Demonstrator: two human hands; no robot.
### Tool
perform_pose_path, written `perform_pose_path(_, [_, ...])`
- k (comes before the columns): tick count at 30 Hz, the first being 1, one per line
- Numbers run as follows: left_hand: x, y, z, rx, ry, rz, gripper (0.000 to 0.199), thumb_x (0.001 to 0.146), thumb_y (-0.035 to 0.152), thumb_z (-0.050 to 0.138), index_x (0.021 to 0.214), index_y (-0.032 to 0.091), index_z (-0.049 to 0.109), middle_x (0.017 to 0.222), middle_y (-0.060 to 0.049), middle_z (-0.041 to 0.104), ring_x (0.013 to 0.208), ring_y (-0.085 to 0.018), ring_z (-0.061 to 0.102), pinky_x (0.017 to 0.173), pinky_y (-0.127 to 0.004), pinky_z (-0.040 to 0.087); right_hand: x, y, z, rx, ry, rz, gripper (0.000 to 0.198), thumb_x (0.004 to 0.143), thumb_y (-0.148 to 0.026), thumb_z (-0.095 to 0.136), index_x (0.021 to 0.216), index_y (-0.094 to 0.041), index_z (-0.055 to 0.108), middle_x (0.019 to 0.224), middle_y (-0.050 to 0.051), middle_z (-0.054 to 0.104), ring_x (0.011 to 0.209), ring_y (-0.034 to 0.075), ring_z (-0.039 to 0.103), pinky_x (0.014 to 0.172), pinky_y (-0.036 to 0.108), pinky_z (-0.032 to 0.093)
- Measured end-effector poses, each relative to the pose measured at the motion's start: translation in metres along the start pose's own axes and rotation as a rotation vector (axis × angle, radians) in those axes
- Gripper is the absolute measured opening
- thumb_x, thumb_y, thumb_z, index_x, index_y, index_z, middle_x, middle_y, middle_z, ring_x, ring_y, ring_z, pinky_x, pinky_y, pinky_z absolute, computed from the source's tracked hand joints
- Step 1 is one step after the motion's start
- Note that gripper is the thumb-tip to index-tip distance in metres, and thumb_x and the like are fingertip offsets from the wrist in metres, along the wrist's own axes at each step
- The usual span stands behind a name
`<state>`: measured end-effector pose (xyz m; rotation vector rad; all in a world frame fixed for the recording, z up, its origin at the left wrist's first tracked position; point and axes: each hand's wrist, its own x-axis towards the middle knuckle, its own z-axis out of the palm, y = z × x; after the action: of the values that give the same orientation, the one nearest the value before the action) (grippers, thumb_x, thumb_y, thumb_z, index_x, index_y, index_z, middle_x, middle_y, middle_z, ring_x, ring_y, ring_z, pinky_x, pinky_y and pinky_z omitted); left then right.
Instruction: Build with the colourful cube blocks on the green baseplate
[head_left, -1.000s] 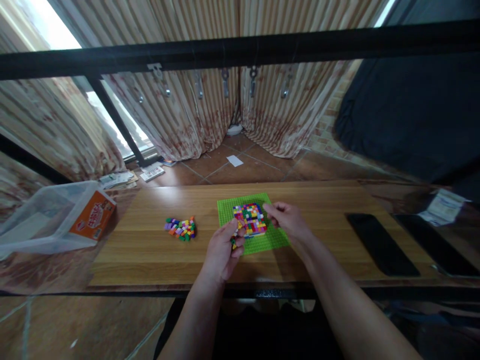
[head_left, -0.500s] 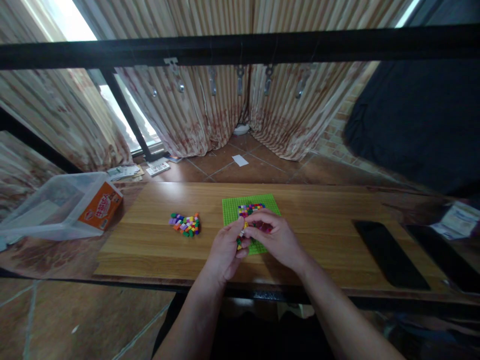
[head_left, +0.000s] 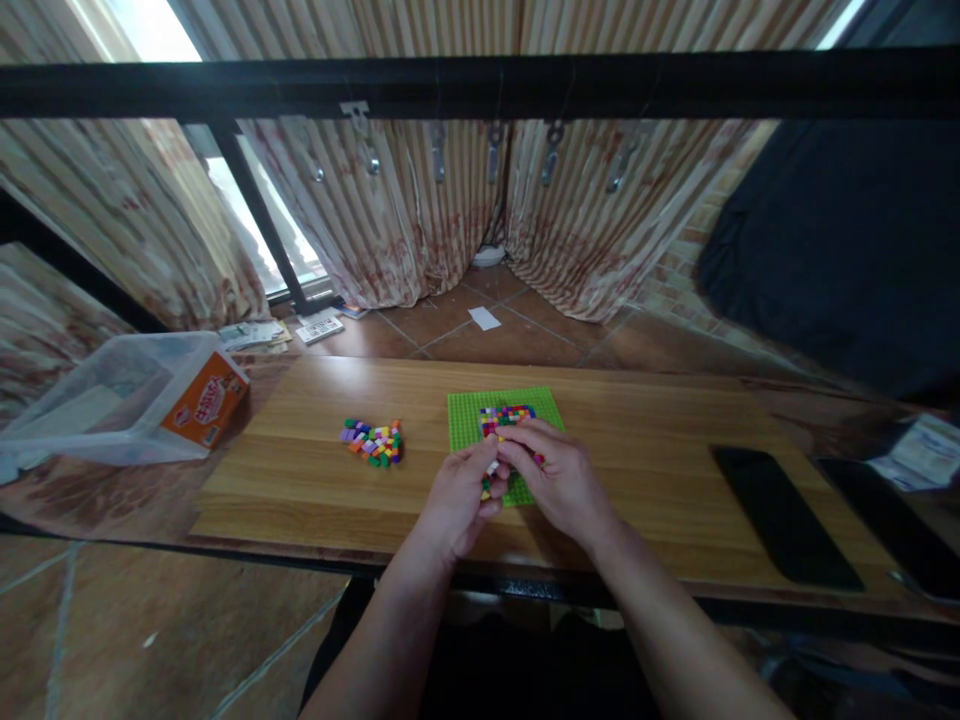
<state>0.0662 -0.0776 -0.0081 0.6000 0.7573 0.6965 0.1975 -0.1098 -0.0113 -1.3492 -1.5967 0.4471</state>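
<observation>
Just above the green baseplate (head_left: 463,410), left hand (head_left: 457,497) with fingers curled around small bricks (head_left: 492,467), right hand (head_left: 562,475) with thumb and fingertips close against them, any brick between impossible to tell. Apparently at the step of picking out or turning one brick, the next move likely calling for a fine pinch. Just beyond the fingers, brick block (head_left: 510,413), partly hidden by the right hand; well to their left on the counter (head_left: 300,500), loose brick pile (head_left: 376,443), too small to count.
</observation>
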Motion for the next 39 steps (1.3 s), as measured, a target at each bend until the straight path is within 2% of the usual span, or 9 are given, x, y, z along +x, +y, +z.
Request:
perform_pose_path(6, [-0.001, 0.001, 0.002, 0.036, 0.020, -0.022, 0.040, 0.064, 0.046, 0.079, 0.072, 0.013, 0.058, 0.062, 0.003, 0.048, 0.046, -0.002, 0.037, 0.038, -0.014, 0.013, 0.003, 0.002, -0.008, 0.058, -0.099, 0.088, 0.015, 0.089, -0.029, 0.059, 0.097, -0.025, 0.071, 0.085, 0.002, 0.069, 0.083, 0.018, 0.064, 0.079, 0.034, 0.050])
perform_pose_path(12, [-0.002, 0.000, 0.001, 0.071, -0.049, -0.047, 0.042, 0.065, 0.049, 0.078, 0.072, 0.012, 0.061, 0.062, 0.002, 0.049, 0.045, -0.002, 0.037, 0.038, -0.015, 0.011, 0.004, 0.006, -0.018, 0.096, -0.192, 0.140, 0.016, 0.087, -0.034, 0.060, 0.095, -0.025, 0.070, 0.083, 0.001, 0.069, 0.077, 0.017, 0.063, 0.074, 0.033, 0.050])
perform_pose_path(14, [-0.002, 0.000, 0.001, 0.062, -0.063, -0.051, 0.042, 0.066, 0.049, 0.077, 0.074, 0.011, 0.063, 0.062, 0.002, 0.048, 0.045, -0.002, 0.036, 0.038, -0.015, 0.011, 0.004, 0.010, -0.021, 0.066, -0.150, 0.141, 0.016, 0.088, -0.035, 0.060, 0.094, -0.025, 0.071, 0.084, 0.001, 0.069, 0.077, 0.017, 0.063, 0.073, 0.033, 0.049])
perform_pose_path(16, [-0.002, 0.002, 0.000, 0.033, -0.056, -0.044, 0.042, 0.065, 0.048, 0.078, 0.079, 0.009, 0.066, 0.063, 0.002, 0.047, 0.045, -0.002, 0.035, 0.038, -0.015, 0.010, 0.005, 0.016, -0.026, 0.013, -0.040, 0.137, 0.018, 0.088, -0.036, 0.059, 0.095, -0.025, 0.071, 0.089, 0.002, 0.069, 0.081, 0.019, 0.064, 0.075, 0.034, 0.049])
perform_pose_path(19, [-0.001, 0.007, -0.004, -0.034, -0.009, 0.003, 0.041, 0.063, 0.043, 0.080, 0.080, 0.008, 0.067, 0.064, 0.003, 0.046, 0.046, -0.001, 0.034, 0.037, -0.014, 0.011, 0.007, 0.028, -0.036, -0.061, 0.134, 0.116, 0.021, 0.088, -0.038, 0.058, 0.097, -0.024, 0.071, 0.099, 0.006, 0.068, 0.089, 0.021, 0.064, 0.078, 0.035, 0.050])
perform_pose_path(21, [0.000, 0.010, -0.007, -0.068, 0.025, 0.042, 0.038, 0.064, 0.040, 0.080, 0.078, 0.008, 0.066, 0.064, 0.003, 0.046, 0.046, -0.001, 0.035, 0.037, -0.013, 0.013, 0.009, 0.036, -0.041, -0.106, 0.186, 0.087, 0.023, 0.089, -0.039, 0.056, 0.098, -0.024, 0.071, 0.104, 0.008, 0.065, 0.095, 0.022, 0.063, 0.079, 0.036, 0.050])
perform_pose_path(26, [0.001, 0.014, -0.012, -0.097, 0.049, 0.067, 0.033, 0.068, 0.038, 0.077, 0.078, 0.009, 0.065, 0.064, 0.002, 0.046, 0.046, -0.002, 0.035, 0.035, -0.013, 0.015, 0.009, 0.041, -0.040, -0.200, 0.070, 0.036, 0.022, 0.090, -0.038, 0.056, 0.098, -0.026, 0.072, 0.111, 0.008, 0.061, 0.108, 0.024, 0.059, 0.095, 0.042, 0.046])
perform_pose_path(30, [0.001, 0.014, -0.012, -0.102, 0.045, 0.067, 0.032, 0.069, 0.037, 0.077, 0.078, 0.010, 0.064, 0.064, 0.002, 0.047, 0.046, -0.002, 0.035, 0.035, -0.012, 0.016, 0.004, 0.043, -0.031, -0.262, -0.027, 0.041, 0.019, 0.087, -0.036, 0.059, 0.096, -0.027, 0.074, 0.118, 0.009, 0.058, 0.113, 0.026, 0.056, 0.098, 0.047, 0.043])
perform_pose_path(39, [0.000, 0.015, -0.013, -0.113, 0.051, 0.068, 0.031, 0.070, 0.035, 0.076, 0.079, 0.009, 0.064, 0.063, 0.002, 0.047, 0.046, -0.002, 0.036, 0.035, -0.012, 0.016, 0.004, 0.060, -0.024, -0.183, 0.029, 0.137, 0.013, 0.079, -0.034, 0.067, 0.087, -0.029, 0.076, 0.123, 0.007, 0.058, 0.116, 0.026, 0.055, 0.102, 0.050, 0.040])
